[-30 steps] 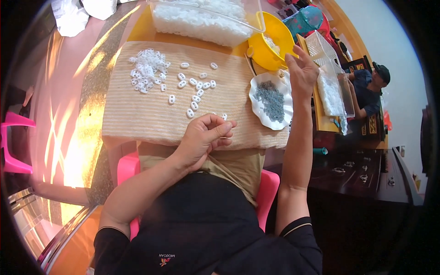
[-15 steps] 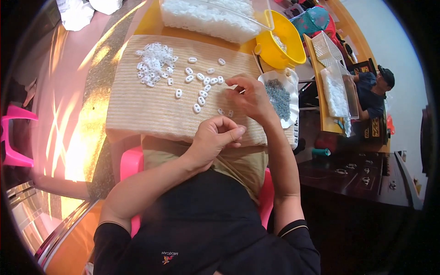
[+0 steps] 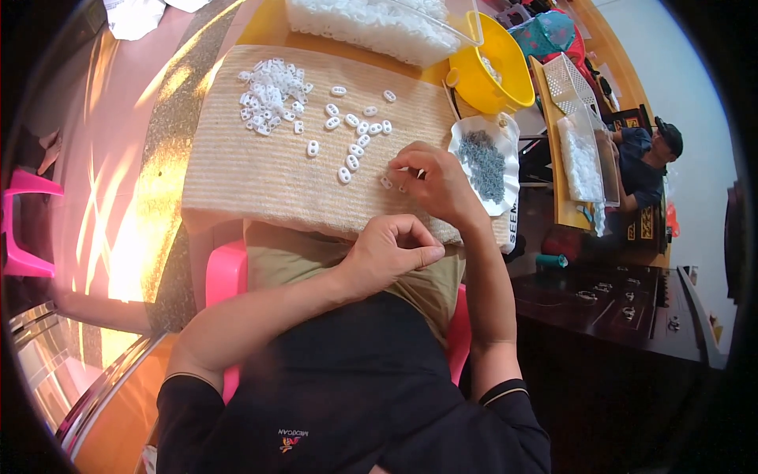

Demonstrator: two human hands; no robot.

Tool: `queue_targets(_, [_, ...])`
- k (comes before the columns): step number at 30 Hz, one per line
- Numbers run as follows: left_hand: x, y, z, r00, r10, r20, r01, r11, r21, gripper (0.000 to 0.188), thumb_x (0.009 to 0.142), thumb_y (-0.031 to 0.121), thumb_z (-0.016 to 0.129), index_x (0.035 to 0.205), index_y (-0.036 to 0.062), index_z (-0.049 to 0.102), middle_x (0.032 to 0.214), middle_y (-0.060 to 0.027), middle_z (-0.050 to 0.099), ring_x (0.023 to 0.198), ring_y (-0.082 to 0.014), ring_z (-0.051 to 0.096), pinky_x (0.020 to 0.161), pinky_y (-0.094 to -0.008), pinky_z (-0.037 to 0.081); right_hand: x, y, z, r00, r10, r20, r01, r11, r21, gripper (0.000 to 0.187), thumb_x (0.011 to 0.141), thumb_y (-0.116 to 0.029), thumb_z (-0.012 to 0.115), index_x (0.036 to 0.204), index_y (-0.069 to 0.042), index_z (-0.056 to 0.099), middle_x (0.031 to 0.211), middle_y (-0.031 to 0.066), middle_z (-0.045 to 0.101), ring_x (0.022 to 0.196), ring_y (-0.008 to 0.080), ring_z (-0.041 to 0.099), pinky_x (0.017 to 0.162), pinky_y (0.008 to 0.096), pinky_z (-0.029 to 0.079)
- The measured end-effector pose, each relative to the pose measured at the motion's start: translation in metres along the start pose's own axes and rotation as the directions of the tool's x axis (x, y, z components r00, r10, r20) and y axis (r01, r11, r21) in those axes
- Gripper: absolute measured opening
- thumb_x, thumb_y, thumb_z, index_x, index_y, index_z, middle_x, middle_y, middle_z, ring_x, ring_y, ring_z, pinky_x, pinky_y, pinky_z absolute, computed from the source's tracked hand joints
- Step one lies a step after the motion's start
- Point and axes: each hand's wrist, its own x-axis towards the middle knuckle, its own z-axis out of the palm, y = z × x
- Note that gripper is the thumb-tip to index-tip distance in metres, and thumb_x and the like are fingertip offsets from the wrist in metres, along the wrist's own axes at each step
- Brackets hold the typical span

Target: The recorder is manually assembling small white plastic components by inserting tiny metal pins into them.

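Observation:
My left hand (image 3: 392, 251) is above my lap at the table's near edge, thumb and index fingertip pressed together; anything in the pinch is too small to make out. Over the right part of the cloth, my right hand (image 3: 434, 186) has bent fingers, thumb and index slightly apart. Just below those fingertips lie two small white plastic pieces (image 3: 386, 182). Several white oval pieces with two dark holes (image 3: 353, 162) are scattered to the left of the right hand. A heap of small white plastic pieces (image 3: 272, 93) sits at the far left of the cloth.
A white wavy-edged dish (image 3: 508, 178) of small grey parts (image 3: 482, 166) stands right of my right hand. Behind are a clear bin (image 3: 474, 31) of white pieces and a yellow basin (image 3: 517, 67). A co-worker (image 3: 636, 158) sits at another table. Pink stool (image 3: 31, 225) at left.
My right hand has left the oval pieces and come nearer to me, over the two small pieces. The left hand has shifted slightly right, still pinched. The whole view has tilted a little.

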Motion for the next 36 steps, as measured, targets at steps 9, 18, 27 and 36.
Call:
queue_targets(9, [0.000,-0.004,-0.001,1.000,-0.001,-0.024,0.002,1.000,0.030,0.009,0.084,0.008,0.069,0.088,0.0014,0.063,0.080,-0.0034,0.065,0.071,-0.0070,0.060,0.065,-0.0219,0.050,-0.008,-0.001,0.010,0.992,-0.097,0.075,0.109,0.980,-0.165,0.016,0.077,-0.012,0.067,0.091,-0.004,0.068,0.090,0.0120,0.063,0.082,0.0310,0.063,0.071,0.0360,0.050])
queue_targets(18, [0.006,0.007,-0.008,0.942,0.111,-0.318,-0.107,0.994,0.031,0.010,0.086,0.011,0.067,0.086,0.0043,0.060,0.073,-0.0013,0.061,0.065,-0.0070,0.058,0.061,-0.0207,0.050,-0.026,0.009,0.006,0.995,0.085,-0.042,-0.066,0.936,0.345,0.013,0.083,-0.005,0.068,0.093,0.003,0.064,0.081,0.0034,0.064,0.073,0.0082,0.059,0.065,0.0232,0.049])
queue_targets(27, [0.007,0.013,-0.009,0.939,0.018,-0.343,-0.098,0.971,-0.217,0.012,0.092,0.016,0.061,0.096,0.0044,0.060,0.084,-0.0030,0.063,0.071,-0.0083,0.060,0.066,-0.0220,0.053,-0.046,0.007,0.011,0.990,0.141,-0.027,-0.074,0.659,0.748,0.017,0.087,-0.001,0.063,0.102,0.006,0.061,0.083,0.0090,0.066,0.072,0.0133,0.065,0.067,0.0250,0.053])
queue_targets(36, [0.006,0.017,-0.012,0.980,-0.037,-0.197,-0.014,0.968,-0.252,0.015,0.092,0.018,0.060,0.095,0.0034,0.060,0.081,-0.0015,0.061,0.072,-0.0080,0.058,0.067,-0.0237,0.054,-0.052,0.008,0.002,0.988,0.143,0.055,-0.127,0.560,0.819,0.014,0.083,-0.002,0.068,0.093,0.005,0.061,0.082,0.0103,0.066,0.071,0.0155,0.066,0.066,0.0270,0.056])
